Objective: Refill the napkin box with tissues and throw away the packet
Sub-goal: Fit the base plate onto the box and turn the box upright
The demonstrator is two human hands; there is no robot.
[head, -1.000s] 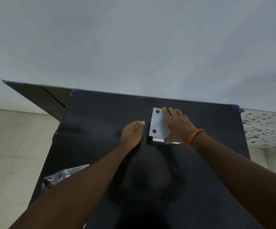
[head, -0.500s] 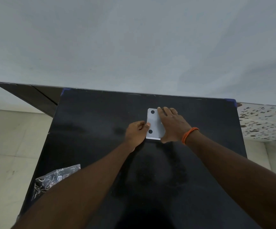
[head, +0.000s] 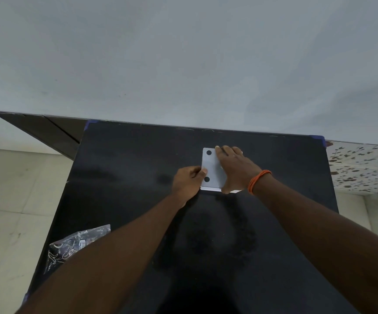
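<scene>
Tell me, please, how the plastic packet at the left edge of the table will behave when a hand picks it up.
The plastic packet looks crinkled and see-through, so it is probably thin, floppy film that will sag and crumple in a grip. It lies flat, so it seems nearly empty and light. It sits at the edge of the black table; a careless push may slide it off.

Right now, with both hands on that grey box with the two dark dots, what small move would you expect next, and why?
Probably press the grey lid down and square it. The right hand lies flat on top, the left hand pinches its left edge, and a white strip shows under its near edge, so it may not be fully seated. The printed packet lies untouched on the black table, near its front left edge.
</scene>
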